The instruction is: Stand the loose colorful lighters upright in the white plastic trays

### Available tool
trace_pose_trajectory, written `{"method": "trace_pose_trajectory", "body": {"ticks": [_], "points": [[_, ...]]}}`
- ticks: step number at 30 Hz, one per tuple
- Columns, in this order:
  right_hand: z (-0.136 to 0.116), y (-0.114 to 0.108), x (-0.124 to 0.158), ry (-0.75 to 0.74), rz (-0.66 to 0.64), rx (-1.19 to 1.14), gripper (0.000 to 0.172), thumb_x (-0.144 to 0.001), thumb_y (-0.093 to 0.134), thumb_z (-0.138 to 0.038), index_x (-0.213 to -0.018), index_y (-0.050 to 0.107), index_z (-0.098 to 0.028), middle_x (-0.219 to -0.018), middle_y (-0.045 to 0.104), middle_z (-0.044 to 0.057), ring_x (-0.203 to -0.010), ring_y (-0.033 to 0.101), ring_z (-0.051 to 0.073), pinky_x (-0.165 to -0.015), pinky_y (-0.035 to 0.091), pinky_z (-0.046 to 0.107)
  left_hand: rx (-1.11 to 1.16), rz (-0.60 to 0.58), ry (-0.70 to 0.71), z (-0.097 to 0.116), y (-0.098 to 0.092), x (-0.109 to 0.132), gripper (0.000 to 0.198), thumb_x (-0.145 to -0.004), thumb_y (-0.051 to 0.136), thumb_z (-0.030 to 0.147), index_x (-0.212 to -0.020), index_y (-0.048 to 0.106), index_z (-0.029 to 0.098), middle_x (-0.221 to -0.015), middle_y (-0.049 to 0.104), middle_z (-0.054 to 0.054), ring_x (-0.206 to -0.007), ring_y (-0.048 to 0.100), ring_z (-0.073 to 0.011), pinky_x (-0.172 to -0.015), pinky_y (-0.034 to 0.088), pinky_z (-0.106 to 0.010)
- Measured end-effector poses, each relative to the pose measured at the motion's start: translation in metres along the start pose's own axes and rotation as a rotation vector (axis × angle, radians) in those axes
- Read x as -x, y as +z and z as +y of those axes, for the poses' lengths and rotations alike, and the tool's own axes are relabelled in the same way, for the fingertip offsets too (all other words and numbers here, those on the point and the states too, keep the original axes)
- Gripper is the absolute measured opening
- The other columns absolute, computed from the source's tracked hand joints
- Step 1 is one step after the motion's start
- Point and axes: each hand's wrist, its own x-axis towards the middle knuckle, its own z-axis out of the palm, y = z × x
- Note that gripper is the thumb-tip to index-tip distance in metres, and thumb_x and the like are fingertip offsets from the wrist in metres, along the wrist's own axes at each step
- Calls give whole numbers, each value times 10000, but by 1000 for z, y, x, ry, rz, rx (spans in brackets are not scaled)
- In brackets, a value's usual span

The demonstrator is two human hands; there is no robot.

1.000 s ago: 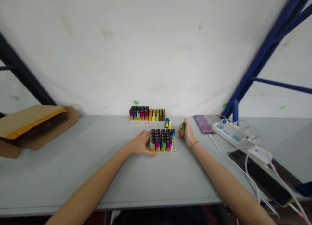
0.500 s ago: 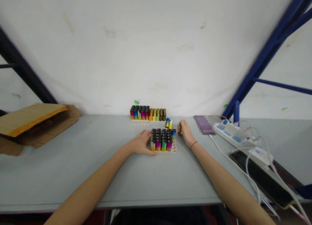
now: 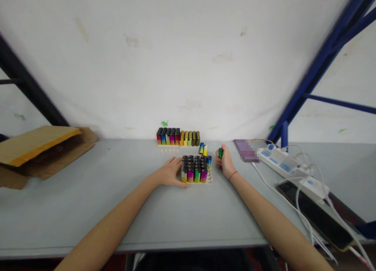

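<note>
Near the table's middle, several upright lighters with black tops fill most of a white tray, whose right column shows bare slots at the front. My left hand rests against the tray's left side, thumb and fingers spread. To the right of the tray, my right hand is closed on a green lighter. A blue and a yellow lighter lie just behind the tray.
Against the wall stand a block of multicoloured lighters and one of yellow to brown lighters. An open paper bag lies left. On the right are a purple packet, a power strip, cables and a phone.
My right hand has turned a little, and the green lighter in it now shows clearly. My left hand and the tray have stayed in place.
</note>
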Motion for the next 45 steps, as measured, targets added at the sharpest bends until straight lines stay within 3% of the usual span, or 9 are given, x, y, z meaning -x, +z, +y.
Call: {"method": "trace_pose_trajectory", "body": {"ticks": [7, 15, 23, 30, 39, 45], "points": [[-2, 3, 4, -48, 132, -41, 292, -847, 277, -370, -601, 357, -236, -347, 235, -80, -297, 160, 92, -313, 109, 208, 12, 15, 4, 0, 1, 0, 1082, -616, 702, 733, -1459, 342, 159, -1508, 348, -170, -1380, 313, -381, -1175, 124, -501], [-1, 3, 4, -64, 153, -40, 313, -852, 252, -297, -555, 329, -232, -327, 237, -74, -281, 164, 83, -298, 111, 199, 3, 6, 15, 0, 0, 0, 1068, -633, 695, 726, -1463, 322, 166, -1501, 355, -168, -1372, 326, -369, -1171, 119, -509], [-4, 5, 4, 31, 154, -16, 413, -912, 236, -451, -575, 334, -235, -331, 237, -85, -268, 161, 78, -286, 116, 196, -19, 0, 3, -1, 1, 0, 1087, -637, 687, 731, -1470, 306, 144, -1498, 355, -188, -1384, 314, -358, -1173, 117, -498], [-7, 3, 5, 77, 98, -62, 375, -897, 206, -327, -548, 303, -233, -319, 201, -78, -267, 123, 77, -290, 94, 192, -9, -1, 7, 2, -1, 0, 1079, -635, 705, 710, -1461, 328, 127, -1498, 356, -183, -1379, 315, -378, -1176, 116, -503], [-7, 2, 4, 52, 129, -80, 332, -879, 237, -298, -559, 296, -233, -335, 212, -81, -275, 135, 77, -292, 101, 191, 1, 17, 18, -1, 1, 0, 1074, -630, 701, 720, -1455, 330, 142, -1495, 358, -188, -1369, 331, -377, -1166, 131, -525], [-1, 1, -1, 42, 138, -57, 410, -912, 247, -467, -589, 347, -235, -347, 233, -90, -274, 167, 82, -285, 126, 197, -1, 15, 8, -1, 1, 0, 1075, -622, 704, 719, -1456, 335, 151, -1494, 367, -172, -1373, 327, -373, -1167, 140, -517]]}}
